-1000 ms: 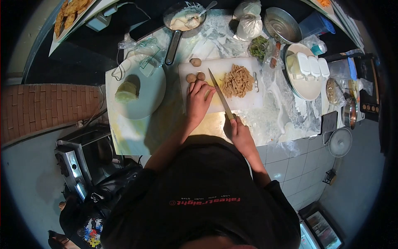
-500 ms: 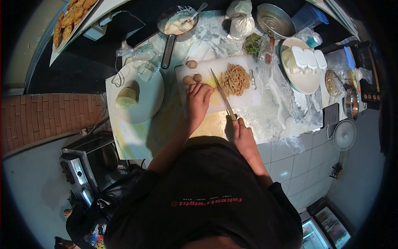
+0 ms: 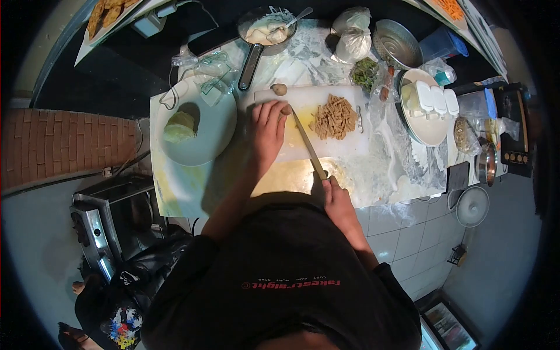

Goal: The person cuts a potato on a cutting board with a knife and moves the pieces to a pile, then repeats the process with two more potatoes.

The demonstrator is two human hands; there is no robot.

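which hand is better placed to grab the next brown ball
Left: the left hand rests on the cutting board, fingertips at a brown ball; the right hand grips the knife.

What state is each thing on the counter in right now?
knife, gripped by right hand, blade over cutting board
left hand, palm down, fingertip at brown ball
strips, cut, piled
metal bowl, empty
white bag, knotted shut
pan, holds white mixture, spoon
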